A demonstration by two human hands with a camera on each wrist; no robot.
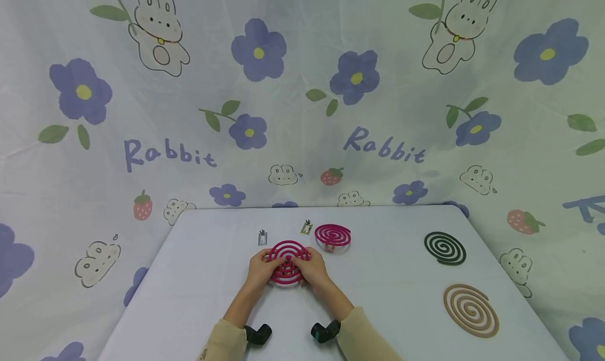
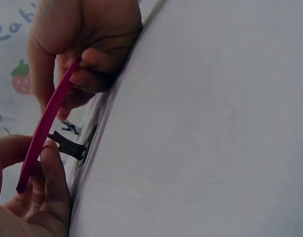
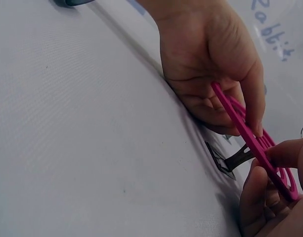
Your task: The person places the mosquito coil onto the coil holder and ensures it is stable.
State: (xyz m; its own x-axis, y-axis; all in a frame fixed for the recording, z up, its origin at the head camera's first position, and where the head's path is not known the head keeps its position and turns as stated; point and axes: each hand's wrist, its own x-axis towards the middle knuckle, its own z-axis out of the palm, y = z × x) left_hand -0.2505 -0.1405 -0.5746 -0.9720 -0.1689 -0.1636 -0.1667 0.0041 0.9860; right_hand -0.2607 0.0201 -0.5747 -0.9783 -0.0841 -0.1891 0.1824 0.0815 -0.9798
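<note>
A pink mosquito coil (image 1: 289,244) lies between both hands near the table's middle. My left hand (image 1: 259,271) grips its left side, with the thumb at the coil's centre. From the right, my right hand (image 1: 314,270) holds the other edge, its thumb also near the centre. In the left wrist view, a dark metal coil stand (image 2: 72,147) rises from the table beneath the coil (image 2: 47,118), its upright reaching the coil's underside. The right wrist view also shows this stand (image 3: 238,157) under the tilted coil (image 3: 240,123); whether its tip passes through is hidden.
Two small metal stands, one silver (image 1: 262,238) and one gold (image 1: 306,227), lie behind the hands. Another pink coil (image 1: 333,235) sits raised on a stand (image 1: 329,248). At the right are a dark green coil (image 1: 445,248) and a brown coil (image 1: 470,310) on the white table (image 1: 189,277).
</note>
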